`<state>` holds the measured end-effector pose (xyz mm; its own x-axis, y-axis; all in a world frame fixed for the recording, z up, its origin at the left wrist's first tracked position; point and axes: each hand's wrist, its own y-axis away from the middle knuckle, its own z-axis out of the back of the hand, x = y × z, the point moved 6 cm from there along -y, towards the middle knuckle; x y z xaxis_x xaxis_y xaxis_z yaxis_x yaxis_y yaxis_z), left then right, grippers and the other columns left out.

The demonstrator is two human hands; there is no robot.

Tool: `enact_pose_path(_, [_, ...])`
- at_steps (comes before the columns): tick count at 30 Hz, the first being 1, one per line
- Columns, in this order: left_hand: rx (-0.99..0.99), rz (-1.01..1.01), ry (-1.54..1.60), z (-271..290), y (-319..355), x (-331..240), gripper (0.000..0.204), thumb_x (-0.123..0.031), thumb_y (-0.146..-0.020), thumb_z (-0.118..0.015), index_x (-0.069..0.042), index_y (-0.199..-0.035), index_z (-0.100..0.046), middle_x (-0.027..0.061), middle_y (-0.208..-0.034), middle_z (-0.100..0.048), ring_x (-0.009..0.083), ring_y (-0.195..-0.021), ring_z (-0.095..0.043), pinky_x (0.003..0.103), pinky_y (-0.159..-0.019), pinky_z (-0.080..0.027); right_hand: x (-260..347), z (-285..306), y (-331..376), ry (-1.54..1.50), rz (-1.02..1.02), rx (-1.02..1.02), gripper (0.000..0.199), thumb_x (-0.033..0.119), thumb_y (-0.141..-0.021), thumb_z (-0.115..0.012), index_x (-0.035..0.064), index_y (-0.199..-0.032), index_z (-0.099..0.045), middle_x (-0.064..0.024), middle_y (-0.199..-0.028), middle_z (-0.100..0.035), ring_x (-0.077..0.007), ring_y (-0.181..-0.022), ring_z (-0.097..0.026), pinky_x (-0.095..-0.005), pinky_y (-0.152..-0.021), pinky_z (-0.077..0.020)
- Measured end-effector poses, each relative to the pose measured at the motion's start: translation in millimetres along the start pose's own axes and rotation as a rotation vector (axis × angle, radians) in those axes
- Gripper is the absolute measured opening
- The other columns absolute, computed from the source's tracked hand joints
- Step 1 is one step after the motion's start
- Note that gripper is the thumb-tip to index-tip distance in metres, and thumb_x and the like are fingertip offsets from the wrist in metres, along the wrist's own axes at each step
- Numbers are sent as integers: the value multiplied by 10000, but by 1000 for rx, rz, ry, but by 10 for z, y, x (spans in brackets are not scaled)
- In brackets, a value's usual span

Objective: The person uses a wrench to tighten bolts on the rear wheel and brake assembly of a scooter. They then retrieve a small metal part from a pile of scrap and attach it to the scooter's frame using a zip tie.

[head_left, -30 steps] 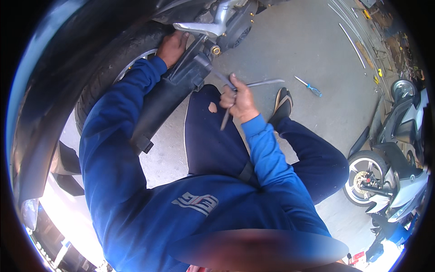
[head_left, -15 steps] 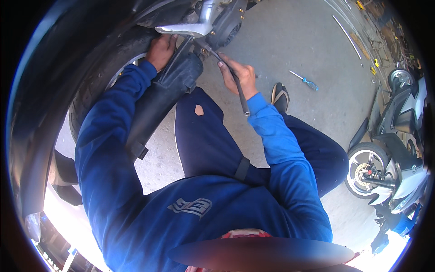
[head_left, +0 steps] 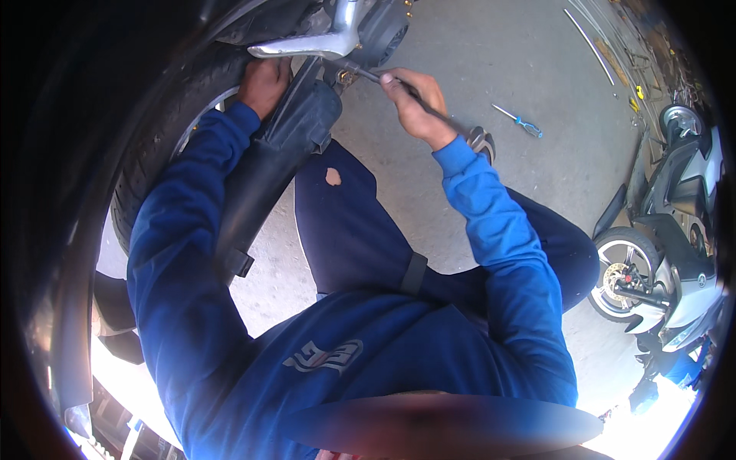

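Right hand (head_left: 414,103) closed its grip on a slim metal tool (head_left: 366,74), tip set at a brass fastener (head_left: 346,76) under the silver footrest bracket (head_left: 307,47). Left hand (head_left: 263,83) pressed behind the black mudguard (head_left: 276,153) beside the tyre (head_left: 165,138); grip there not readable. Likely to slip off and strike knuckles, given the slanted angle. Bare concrete floor (head_left: 475,54), blue-handled screwdriver (head_left: 520,121) well apart, parked scooter (head_left: 667,238) at right.
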<state>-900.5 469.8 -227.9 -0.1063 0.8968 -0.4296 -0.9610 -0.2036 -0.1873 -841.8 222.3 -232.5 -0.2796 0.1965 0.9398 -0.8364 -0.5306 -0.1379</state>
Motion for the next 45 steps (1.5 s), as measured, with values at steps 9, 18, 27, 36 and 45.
enact_pose_path(9, [-35, -70, -29, -264, 6, 239, 304, -180, -909, -523, 28, -1131, -515, 291, -1011, -604, 454, -982, -571, 487, -841, -452, -93, -225, 235, -974, -938, 230, 337, 322, -1010, -408, 74, -1071, -628, 64, -581, -289, -67, -498, -212, -245, -452, -185])
enact_pose_path(18, [1, -15, 7, -191, -27, 260, 353, -312, -964, -494, -16, -1141, -570, 293, -1073, -604, 477, -1025, -548, 484, -893, -439, -290, -176, 101, -900, -926, 144, 209, 293, -988, -477, 119, -955, -589, 69, -537, -300, -54, -437, -233, -235, -422, -181])
enact_pose_path(27, [363, -157, -378, 290, 57, -184, 327, -225, -899, -506, 50, -1044, -607, 321, -1046, -605, 455, -1029, -576, 482, -881, -465, -292, -119, 5, -813, -818, 149, 151, 207, -953, -496, 134, -822, -513, 69, -519, -288, -63, -408, -225, -245, -408, -168])
enact_pose_path(36, [310, 38, -244, 439, -160, -216, 269, -149, -885, -504, 57, -1012, -621, 301, -941, -626, 450, -937, -601, 493, -856, -472, -333, -111, 7, -888, -794, 131, 132, 194, -933, -535, 82, -934, -606, 57, -534, -330, -67, -416, -255, -249, -411, -176])
enact_pose_path(45, [300, -11, -310, 293, -288, -134, 231, -71, -807, -516, 23, -963, -657, 266, -996, -652, 407, -948, -639, 461, -849, -503, -272, -86, 8, -860, -803, 194, 152, 193, -948, -510, 146, -811, -464, 59, -549, -321, -60, -419, -237, -243, -410, -169])
